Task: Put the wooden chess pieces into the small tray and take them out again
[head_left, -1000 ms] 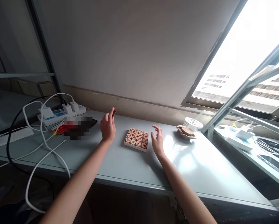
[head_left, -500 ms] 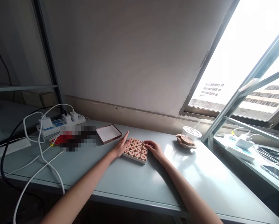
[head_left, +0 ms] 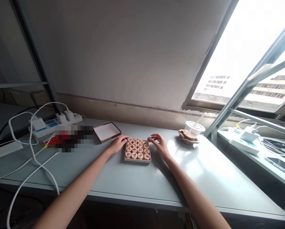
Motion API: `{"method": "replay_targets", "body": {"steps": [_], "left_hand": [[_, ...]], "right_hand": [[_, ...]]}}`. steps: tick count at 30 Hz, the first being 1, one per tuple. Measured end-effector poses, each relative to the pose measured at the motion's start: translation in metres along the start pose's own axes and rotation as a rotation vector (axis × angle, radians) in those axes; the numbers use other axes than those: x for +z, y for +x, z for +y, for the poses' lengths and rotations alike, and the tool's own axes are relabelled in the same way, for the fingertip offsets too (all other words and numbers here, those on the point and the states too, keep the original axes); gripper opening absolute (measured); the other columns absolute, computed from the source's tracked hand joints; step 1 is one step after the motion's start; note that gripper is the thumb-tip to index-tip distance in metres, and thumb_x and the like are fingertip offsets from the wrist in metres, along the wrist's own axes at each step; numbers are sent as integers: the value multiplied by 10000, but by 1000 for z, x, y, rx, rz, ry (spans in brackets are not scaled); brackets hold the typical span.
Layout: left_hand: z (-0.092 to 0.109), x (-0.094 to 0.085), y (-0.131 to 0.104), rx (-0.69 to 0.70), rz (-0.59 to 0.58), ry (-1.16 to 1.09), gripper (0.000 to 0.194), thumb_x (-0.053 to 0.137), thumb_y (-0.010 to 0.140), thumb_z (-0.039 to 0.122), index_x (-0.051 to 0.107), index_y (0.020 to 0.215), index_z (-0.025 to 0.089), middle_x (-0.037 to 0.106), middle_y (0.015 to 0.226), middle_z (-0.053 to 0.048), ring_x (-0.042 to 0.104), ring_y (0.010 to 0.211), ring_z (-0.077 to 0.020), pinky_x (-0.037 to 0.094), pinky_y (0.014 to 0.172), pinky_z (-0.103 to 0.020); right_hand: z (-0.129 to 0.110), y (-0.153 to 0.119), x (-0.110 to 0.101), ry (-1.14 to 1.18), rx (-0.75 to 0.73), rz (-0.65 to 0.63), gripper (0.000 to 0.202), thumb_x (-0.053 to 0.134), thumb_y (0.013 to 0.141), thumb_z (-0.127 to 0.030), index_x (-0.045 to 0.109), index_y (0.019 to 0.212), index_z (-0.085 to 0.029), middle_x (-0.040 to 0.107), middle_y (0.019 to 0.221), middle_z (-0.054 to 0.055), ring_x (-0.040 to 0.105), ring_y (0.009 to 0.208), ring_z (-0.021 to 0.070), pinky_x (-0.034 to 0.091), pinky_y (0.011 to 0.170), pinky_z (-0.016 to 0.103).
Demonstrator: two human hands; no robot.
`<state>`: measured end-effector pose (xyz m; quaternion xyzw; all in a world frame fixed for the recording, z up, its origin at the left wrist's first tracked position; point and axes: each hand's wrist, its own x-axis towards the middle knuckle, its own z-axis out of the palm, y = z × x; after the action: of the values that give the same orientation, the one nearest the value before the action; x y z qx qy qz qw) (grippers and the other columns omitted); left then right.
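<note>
A shallow open box (head_left: pixel 137 160) of round wooden Chinese chess pieces (head_left: pixel 134 149) lies on the table, its pieces set in rows with red characters facing up. My left hand (head_left: pixel 117 144) is at the box's far left corner, fingertips closed on the rim. At the far right corner, my right hand (head_left: pixel 160 144) pinches one chess piece (head_left: pixel 149 139) between thumb and fingers, tilted and raised at the rim. A gap shows in the box beside that piece. The box lid (head_left: pixel 107 131) lies inside up, behind my left hand.
On the right stands a clear plastic cup (head_left: pixel 194 127) with a straw, by a brown carved holder (head_left: pixel 188 136). A power strip (head_left: pixel 49 127) with chargers and white cables (head_left: pixel 43 162) occupies the left. Behind the table (head_left: pixel 123 181) rises a wall; a metal frame (head_left: pixel 240 95) slants at right.
My right hand has lifted a chess piece at the far right corner. My left hand has drawn off the pieces to the box's rim. The box now appears squarer to me.
</note>
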<state>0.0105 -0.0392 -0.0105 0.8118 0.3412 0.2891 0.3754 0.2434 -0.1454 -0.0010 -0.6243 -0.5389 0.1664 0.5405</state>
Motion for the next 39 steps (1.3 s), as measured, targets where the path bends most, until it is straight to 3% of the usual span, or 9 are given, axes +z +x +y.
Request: {"method": "replay_targets", "body": {"steps": [3,6,9,12,20,24,28,34,39], "left_hand": [[1,-1,-1,44,10,35,304,396,826,224,599,1049,192,613,1130,-74,533,1093,-204,405,976,-369],[0,-2,-1,57,2,22,302,377,843,248,596,1046,201,609,1125,-73,529,1086,-209,403,972,-386],[-2,-2,-1,63,-19,0,310,369,858,297,591,1052,200,603,1132,-77,526,1085,-211,394,979,-390],[-2,-2,-1,79,-20,9,319,385,852,331,581,1065,197,599,1131,-75,521,1087,-212,383,985,-387],[1,-2,-4,72,-16,32,333,386,851,338,575,1084,194,593,1155,-76,517,1107,-211,390,981,-373],[0,-2,-3,83,-30,12,332,380,857,332,571,1087,187,595,1156,-82,519,1107,-213,389,984,-376],[-3,-2,-1,79,-25,4,335,396,849,335,577,1090,188,596,1160,-82,516,1110,-224,392,978,-377],[-2,-3,-2,94,-21,-31,314,425,843,332,595,1068,193,608,1134,-76,528,1091,-220,392,978,-363],[-1,-4,-2,100,-6,-55,305,450,837,301,604,1064,168,614,1131,-93,545,1073,-212,409,958,-346]], "right_hand": [[6,3,-8,-219,56,18,247,591,748,-404,635,897,-212,650,891,65,581,877,240,441,779,395],[1,0,-13,-496,-89,81,202,566,801,-350,670,959,-279,602,1072,71,495,1050,279,370,872,458],[-11,-7,-14,-523,-245,-136,199,551,834,-402,675,984,-359,555,1197,27,445,1124,277,342,903,459],[-20,-13,-12,-517,-258,-270,191,592,797,-467,691,909,-348,557,1212,11,445,1129,274,333,909,457],[-22,-7,-26,-148,-36,-273,218,618,755,-423,643,860,-234,672,852,15,596,787,189,419,694,292],[-13,-8,-35,-470,44,-218,149,615,779,-354,604,856,-227,652,815,18,585,746,194,393,708,319],[-17,-12,-33,-786,-124,-51,145,587,827,-328,608,928,-227,579,976,59,547,900,219,369,789,357],[-33,-18,-23,-572,-259,-442,222,547,839,-480,679,943,-334,549,1063,32,491,1015,211,373,864,366],[-41,-15,-22,-366,-176,-500,255,628,764,-479,661,829,-234,604,955,38,523,898,202,411,801,341]]}}
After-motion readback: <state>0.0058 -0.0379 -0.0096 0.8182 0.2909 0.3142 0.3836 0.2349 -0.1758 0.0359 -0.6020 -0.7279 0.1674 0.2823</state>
